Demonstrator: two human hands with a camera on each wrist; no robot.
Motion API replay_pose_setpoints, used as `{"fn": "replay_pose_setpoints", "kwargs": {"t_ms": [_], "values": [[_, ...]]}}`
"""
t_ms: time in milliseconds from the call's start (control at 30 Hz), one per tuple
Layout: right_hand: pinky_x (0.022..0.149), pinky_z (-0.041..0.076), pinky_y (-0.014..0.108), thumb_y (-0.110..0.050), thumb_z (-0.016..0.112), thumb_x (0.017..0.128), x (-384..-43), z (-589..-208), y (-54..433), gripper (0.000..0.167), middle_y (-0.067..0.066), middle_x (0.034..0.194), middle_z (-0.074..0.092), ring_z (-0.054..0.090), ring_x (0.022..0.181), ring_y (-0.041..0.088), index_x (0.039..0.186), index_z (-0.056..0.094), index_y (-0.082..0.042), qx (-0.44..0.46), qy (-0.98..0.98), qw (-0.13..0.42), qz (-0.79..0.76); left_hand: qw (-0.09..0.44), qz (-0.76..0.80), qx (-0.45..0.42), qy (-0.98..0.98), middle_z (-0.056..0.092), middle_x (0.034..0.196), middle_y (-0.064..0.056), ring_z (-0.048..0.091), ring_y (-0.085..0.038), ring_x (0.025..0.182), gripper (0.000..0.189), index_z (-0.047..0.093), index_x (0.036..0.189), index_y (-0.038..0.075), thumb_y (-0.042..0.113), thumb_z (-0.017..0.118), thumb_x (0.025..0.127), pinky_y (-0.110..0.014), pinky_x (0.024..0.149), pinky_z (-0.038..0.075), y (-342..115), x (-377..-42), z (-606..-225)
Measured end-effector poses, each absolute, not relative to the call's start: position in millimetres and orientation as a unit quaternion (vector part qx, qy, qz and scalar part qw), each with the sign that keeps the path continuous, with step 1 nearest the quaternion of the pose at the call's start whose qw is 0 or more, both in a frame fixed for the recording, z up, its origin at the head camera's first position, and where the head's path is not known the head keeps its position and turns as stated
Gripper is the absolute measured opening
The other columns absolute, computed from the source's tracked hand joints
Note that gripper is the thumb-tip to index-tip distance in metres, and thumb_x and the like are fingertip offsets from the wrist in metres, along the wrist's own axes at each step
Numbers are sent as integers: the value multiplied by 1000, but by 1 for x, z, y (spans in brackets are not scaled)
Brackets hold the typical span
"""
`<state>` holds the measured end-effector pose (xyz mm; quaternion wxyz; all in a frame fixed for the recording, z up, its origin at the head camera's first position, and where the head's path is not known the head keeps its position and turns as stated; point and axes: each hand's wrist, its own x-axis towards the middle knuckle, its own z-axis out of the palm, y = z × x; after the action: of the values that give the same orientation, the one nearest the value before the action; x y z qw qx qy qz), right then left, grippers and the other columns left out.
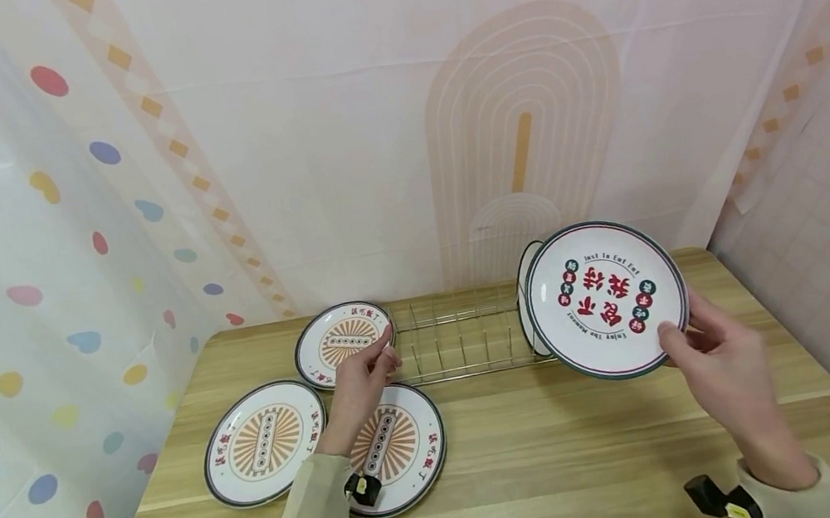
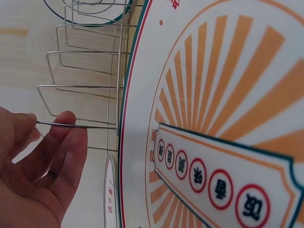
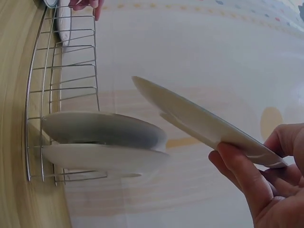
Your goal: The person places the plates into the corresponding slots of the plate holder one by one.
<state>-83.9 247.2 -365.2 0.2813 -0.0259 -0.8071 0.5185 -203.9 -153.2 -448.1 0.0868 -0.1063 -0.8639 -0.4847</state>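
My right hand (image 1: 734, 374) grips the rim of a white plate (image 1: 606, 299) with red lettering and a dark green edge, holding it tilted above the rack's right end. The wire dish rack (image 1: 461, 346) stands on the table. My left hand (image 1: 363, 389) is at its left end; in the left wrist view its thumb and fingers pinch a rack wire (image 2: 76, 125). Two plates stand on edge in the rack, the nearer one (image 3: 104, 130) beside the other (image 3: 104, 159) in the right wrist view. Behind the left hand is a sunburst plate (image 1: 340, 341).
Two more sunburst plates lie on the wooden table (image 1: 555, 462): one at the left (image 1: 232, 468), another in front of the rack (image 1: 417, 434), partly under my left forearm. A patterned cloth (image 1: 343, 132) hangs behind the table.
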Motion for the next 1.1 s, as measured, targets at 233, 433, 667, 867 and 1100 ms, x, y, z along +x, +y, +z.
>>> {"fn": "replay_pose_setpoints", "kwargs": {"t_ms": [233, 433, 667, 867, 1100], "values": [[58, 55, 11, 12, 65, 90, -85, -365, 231, 53, 24, 128, 68, 67, 78, -10, 142, 62, -2, 3, -795, 331, 508, 77, -490, -106, -862, 75, 93, -14, 74, -29, 86, 39, 58, 144, 2, 1, 57, 105, -35, 74, 64, -152, -202, -445], [55, 52, 8, 20, 63, 83, -94, -373, 217, 62, 26, 122, 68, 66, 76, -13, 140, 63, -4, 51, -776, 381, 500, 70, -497, -103, -858, 75, 96, -16, 74, -32, 89, 40, 57, 144, 1, 0, 57, 105, -35, 74, 64, -154, -201, -444], [62, 53, 9, 26, 64, 77, -106, -386, 205, 66, 27, 127, 66, 65, 86, -12, 139, 62, 1, 101, -765, 422, 476, 72, -500, -102, -857, 75, 95, -16, 74, -33, 88, 40, 57, 144, 1, 0, 57, 105, -35, 75, 64, -155, -202, -446], [60, 53, 7, 24, 66, 74, -114, -395, 200, 65, 23, 128, 68, 66, 87, -6, 136, 64, 5, 118, -775, 448, 429, 70, -503, -104, -855, 75, 94, -15, 74, -37, 88, 40, 57, 145, 1, 0, 57, 105, -31, 72, 64, -155, -202, -446], [63, 54, 9, 18, 63, 78, -117, -398, 196, 60, 24, 129, 68, 75, 90, 27, 137, 63, 5, 137, -788, 459, 386, 62, -506, -99, -855, 75, 95, -15, 74, -38, 90, 40, 57, 145, 3, 2, 57, 105, -28, 72, 63, -155, -201, -445]]}}
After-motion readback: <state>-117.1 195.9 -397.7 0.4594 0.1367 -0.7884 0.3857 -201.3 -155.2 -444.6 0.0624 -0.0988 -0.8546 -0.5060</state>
